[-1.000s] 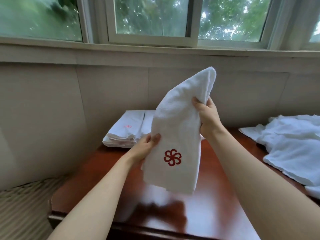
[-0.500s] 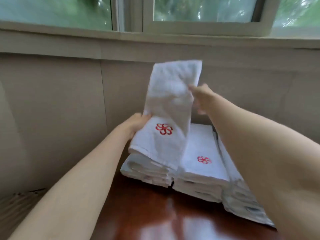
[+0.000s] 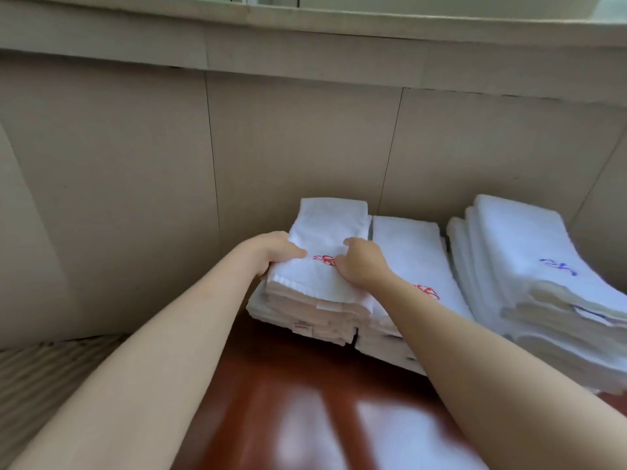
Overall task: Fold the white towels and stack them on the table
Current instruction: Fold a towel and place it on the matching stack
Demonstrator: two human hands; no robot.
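Towels are the business at the far edge of the glossy red-brown table (image 3: 325, 418), where three piles of folded white ones stand in a row against the beige panelled wall (image 3: 288, 147). On the left stack (image 3: 305, 313), near the far left corner of the surface, lies the folded towel (image 3: 330, 228) being handled, flat and lengthwise, its far end reaching toward the wall and its near hem level with the front of the pile. Its red embroidered emblem (image 3: 325, 260) shows between the two hands, partly covered. The left hand (image 3: 273, 254) grips the towel's left edge, thumb lying on top and fingers curled down the side of the pile. The right hand (image 3: 361, 262) rests on the towel's right half with its fingers bent and their tips pressed into the cloth, knuckles raised; whether it pinches a fold or merely presses down cannot be told. The middle stack (image 3: 407, 252) stands touching the left one, a red emblem on its top towel half hidden by the right forearm. The right stack (image 3: 529, 266) stands just beside it, slightly fanned, its top towel bearing a blue emblem (image 3: 558, 266). A small white label with red print (image 3: 302, 328) hangs from the front of the left pile. Striped fabric (image 3: 44, 378) lies beyond the table's left edge, below the wall.
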